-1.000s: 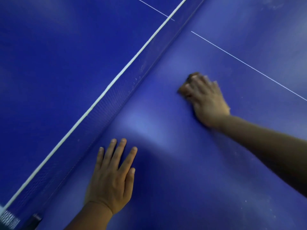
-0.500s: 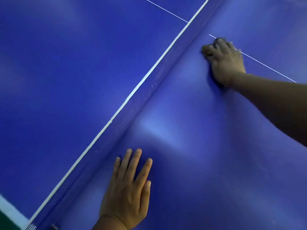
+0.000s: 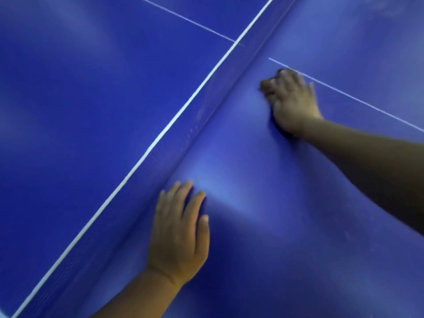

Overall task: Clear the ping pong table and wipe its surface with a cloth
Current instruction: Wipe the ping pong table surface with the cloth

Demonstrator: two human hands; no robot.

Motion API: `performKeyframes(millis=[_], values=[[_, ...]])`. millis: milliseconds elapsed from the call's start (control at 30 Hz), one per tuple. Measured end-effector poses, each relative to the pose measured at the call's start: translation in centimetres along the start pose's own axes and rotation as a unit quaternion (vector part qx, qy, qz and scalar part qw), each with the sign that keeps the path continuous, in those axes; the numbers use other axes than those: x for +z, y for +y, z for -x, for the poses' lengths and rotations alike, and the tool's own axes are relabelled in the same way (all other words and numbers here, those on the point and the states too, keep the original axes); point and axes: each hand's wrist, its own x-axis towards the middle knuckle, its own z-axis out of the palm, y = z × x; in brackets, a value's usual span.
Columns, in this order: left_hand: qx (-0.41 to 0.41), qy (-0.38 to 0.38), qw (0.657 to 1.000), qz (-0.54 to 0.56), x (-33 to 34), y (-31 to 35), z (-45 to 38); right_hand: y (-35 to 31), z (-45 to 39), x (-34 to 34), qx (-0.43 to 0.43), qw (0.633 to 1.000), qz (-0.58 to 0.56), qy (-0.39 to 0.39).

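A blue desk (image 3: 263, 237) fills the view, crossed on a slant by a low blue net (image 3: 179, 143) with a white top band, and by a thin white centre line (image 3: 358, 99) on the near half. The left hand (image 3: 181, 230) lies flat on the desk just beside the net, fingers straight and slightly spread, holding nothing. The right hand (image 3: 291, 99), blurred, reaches further along near the net and the centre line, its fingers curled down over a dark cloth (image 3: 267, 84) pressed against the surface; only the cloth's edge shows past the fingertips
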Motion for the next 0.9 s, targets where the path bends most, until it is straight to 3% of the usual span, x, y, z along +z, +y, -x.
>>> performKeyframes(millis=[67, 133, 300, 333, 400, 500, 567, 667, 733, 833, 900], values=[[0.019, -0.023, 1.000, -0.010, 1.6, 1.7, -4.6, -2.6, 2.2, 0.8, -0.109, 0.993, -0.012, -0.030], [0.027, -0.054, 0.997, -0.038, 3.2, 2.7, -8.1, -1.9, 3.0, 1.2, -0.154, 0.985, -0.017, -0.071], [0.065, -0.056, 0.994, -0.073, 4.8, 2.3, -9.4, 4.8, -0.8, 0.3, -0.019, 0.999, -0.007, -0.039], [0.070, -0.043, 0.994, -0.072, 5.0, 2.2, -9.4, 3.7, -0.2, 0.3, -0.055, 0.998, 0.008, -0.017], [0.080, -0.023, 0.994, -0.068, 5.2, 2.2, -9.5, -0.5, 3.2, 1.3, -0.223, 0.975, 0.000, -0.001], [0.084, -0.013, 0.994, -0.066, 5.2, 2.1, -9.6, -3.1, 3.7, 1.7, -0.377, 0.925, -0.007, -0.055], [0.086, -0.022, 0.994, -0.065, 5.2, 2.1, -9.6, -1.2, -1.8, 2.4, -0.337, 0.940, 0.033, -0.036], [0.091, -0.039, 0.993, -0.067, 5.2, 2.1, -9.6, 3.4, -9.3, 1.6, -0.112, 0.992, 0.026, -0.055], [0.093, -0.044, 0.992, -0.073, 5.3, 1.9, -9.7, 2.3, -9.0, 1.7, -0.030, 0.998, 0.000, -0.052], [0.098, -0.054, 0.990, -0.082, 5.3, 1.8, -9.9, -2.9, -4.2, 1.9, -0.137, 0.989, -0.023, -0.045], [0.097, -0.059, 0.990, -0.087, 5.3, 1.9, -10.0, -3.6, -3.9, 2.0, -0.153, 0.985, -0.036, -0.077]])
